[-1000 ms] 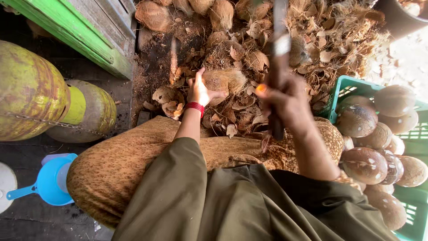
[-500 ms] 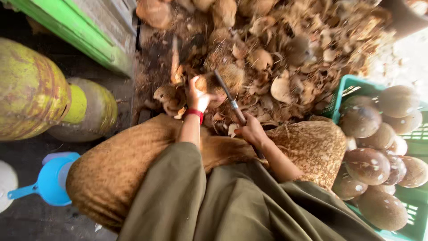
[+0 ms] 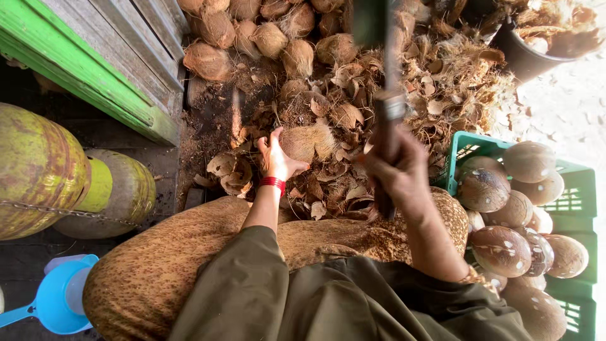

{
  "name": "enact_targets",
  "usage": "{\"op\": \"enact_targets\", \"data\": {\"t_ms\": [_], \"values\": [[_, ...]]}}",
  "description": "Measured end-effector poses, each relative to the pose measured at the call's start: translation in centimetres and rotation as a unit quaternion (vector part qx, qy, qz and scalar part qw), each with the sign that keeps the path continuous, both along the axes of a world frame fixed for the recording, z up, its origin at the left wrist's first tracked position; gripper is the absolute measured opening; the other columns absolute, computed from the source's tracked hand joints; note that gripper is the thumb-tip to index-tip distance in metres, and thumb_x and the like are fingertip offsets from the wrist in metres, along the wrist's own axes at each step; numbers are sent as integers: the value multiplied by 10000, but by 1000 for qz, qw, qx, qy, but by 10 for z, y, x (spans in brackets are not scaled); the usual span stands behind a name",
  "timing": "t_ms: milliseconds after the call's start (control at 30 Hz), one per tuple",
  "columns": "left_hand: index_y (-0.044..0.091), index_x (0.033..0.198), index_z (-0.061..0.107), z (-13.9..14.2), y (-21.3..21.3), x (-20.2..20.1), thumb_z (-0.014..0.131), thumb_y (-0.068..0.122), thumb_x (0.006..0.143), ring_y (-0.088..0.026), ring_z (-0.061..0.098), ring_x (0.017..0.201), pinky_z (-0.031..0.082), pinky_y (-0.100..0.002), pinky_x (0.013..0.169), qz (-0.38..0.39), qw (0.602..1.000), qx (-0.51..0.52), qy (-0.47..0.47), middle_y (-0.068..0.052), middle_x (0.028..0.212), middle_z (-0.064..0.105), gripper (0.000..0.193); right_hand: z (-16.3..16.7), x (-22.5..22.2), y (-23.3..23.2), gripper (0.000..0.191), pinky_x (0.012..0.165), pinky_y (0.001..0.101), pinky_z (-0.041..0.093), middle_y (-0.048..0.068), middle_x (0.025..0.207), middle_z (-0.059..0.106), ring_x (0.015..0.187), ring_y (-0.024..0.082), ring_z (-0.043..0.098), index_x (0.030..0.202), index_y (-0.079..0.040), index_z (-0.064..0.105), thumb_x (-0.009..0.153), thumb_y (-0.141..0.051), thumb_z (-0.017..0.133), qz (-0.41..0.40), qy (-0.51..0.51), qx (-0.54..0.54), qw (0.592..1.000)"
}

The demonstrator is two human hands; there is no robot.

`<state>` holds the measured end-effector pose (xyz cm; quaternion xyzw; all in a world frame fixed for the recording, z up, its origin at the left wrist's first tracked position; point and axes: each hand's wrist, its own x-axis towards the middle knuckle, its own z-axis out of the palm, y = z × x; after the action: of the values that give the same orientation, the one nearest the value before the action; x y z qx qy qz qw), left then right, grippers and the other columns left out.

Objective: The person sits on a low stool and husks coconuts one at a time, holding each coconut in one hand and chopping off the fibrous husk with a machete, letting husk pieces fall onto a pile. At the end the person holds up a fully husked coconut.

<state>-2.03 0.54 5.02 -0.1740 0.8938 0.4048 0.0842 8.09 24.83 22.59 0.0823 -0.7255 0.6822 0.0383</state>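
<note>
Head view, looking down: left hand (image 3: 276,158) cupped against a husked brown coconut (image 3: 307,141), fingers pressed to its side, holding it on the heap of husk scraps (image 3: 442,82). Right hand (image 3: 394,172) clenched round the handle of a blurred chopping blade (image 3: 382,76) — raised above the coconut, apart from it. Red bangle (image 3: 273,183) on the left wrist. Further out, whole hairy coconuts (image 3: 252,31) piled near a green wooden frame (image 3: 82,69); shelled nuts (image 3: 511,208) filling a green crate (image 3: 571,202) on the right — blue scoop (image 3: 60,300) low left.

Daylight glare at right (raised tool motion-blurred).
</note>
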Motion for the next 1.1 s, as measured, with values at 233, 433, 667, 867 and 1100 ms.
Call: {"op": "enact_targets", "data": {"t_ms": [233, 433, 667, 867, 1100], "values": [[320, 1417, 381, 3, 9, -9, 1022, 188, 404, -376, 514, 1214, 574, -528, 967, 20, 998, 20, -49, -155, 1426, 345, 1206, -95, -9, -53, 119, 501, 287, 473, 62, 780, 633, 612, 131, 562, 945, -106, 592, 921, 10, 600, -100, -66, 189, 975], [285, 1380, 449, -7, 5, -2, 1000, 147, 402, -362, 565, 1184, 585, -519, 975, -4, 997, 41, 73, -139, 1399, 392, 1132, -153, 19, -43, 60, 464, 315, 474, 107, 736, 651, 560, 186, 569, 849, -30, 637, 832, -15, 692, 26, -372, 122, 920], [259, 1386, 406, -22, -8, 17, 998, 132, 385, -380, 582, 1188, 594, -486, 950, -76, 970, 5, 229, -169, 1426, 363, 1170, 24, 9, -8, 153, 433, 274, 459, 44, 695, 610, 514, 124, 580, 851, -49, 591, 813, 16, 724, -29, -94, 75, 992], [250, 1427, 358, -15, 1, 2, 1006, 165, 368, -362, 581, 1171, 585, -479, 969, -60, 989, -40, 127, -164, 1461, 310, 1244, -21, -18, -26, 187, 488, 347, 556, 36, 681, 554, 579, 120, 623, 863, -62, 610, 810, 112, 654, -38, 243, -222, 943], [207, 1352, 368, -51, -22, 34, 1073, 171, 315, -386, 468, 1289, 463, -582, 1050, -30, 966, 48, 251, -181, 1429, 336, 1254, -236, 28, -33, 244, 457, 357, 484, 133, 773, 645, 541, 199, 588, 1037, 63, 649, 803, 30, 712, 43, -449, 160, 878]]}}
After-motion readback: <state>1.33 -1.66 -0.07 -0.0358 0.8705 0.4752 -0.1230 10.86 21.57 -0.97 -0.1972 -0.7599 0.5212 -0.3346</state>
